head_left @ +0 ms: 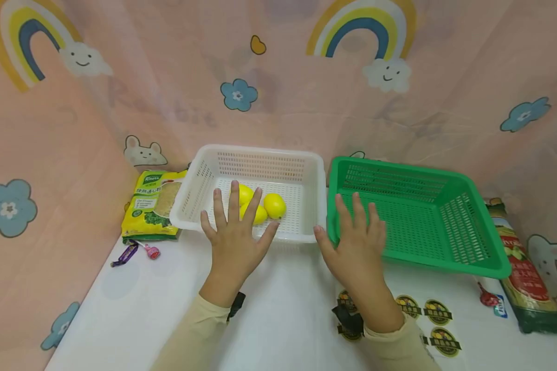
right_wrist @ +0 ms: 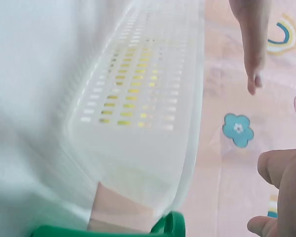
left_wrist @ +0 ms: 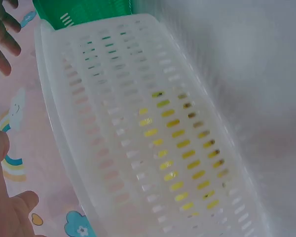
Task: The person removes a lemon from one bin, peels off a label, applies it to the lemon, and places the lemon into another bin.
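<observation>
My left hand [head_left: 234, 242] is spread with straight fingers above the front edge of the white basket [head_left: 255, 237], holding nothing. Several yellow lemons [head_left: 275, 206] lie in that basket, partly hidden behind my left fingers. My right hand [head_left: 358, 247] is spread too, over the left front corner of the green basket [head_left: 445, 265], and it holds nothing. In the left wrist view the white basket's slotted wall [left_wrist: 133, 103] shows yellow through its holes, with part of my left hand [left_wrist: 10, 197] at the edge. The right wrist view has my right hand [right_wrist: 288, 192] at its lower right.
Left of the white basket lie a yellow Knorr bag [head_left: 144, 211], a purple-wrapped candy [head_left: 126, 254] and a pink lollipop [head_left: 152, 251]. Round stickers [head_left: 438, 312] lie in front of the green basket. At right are a red lollipop [head_left: 487, 298] and a red-and-green bag [head_left: 526, 278].
</observation>
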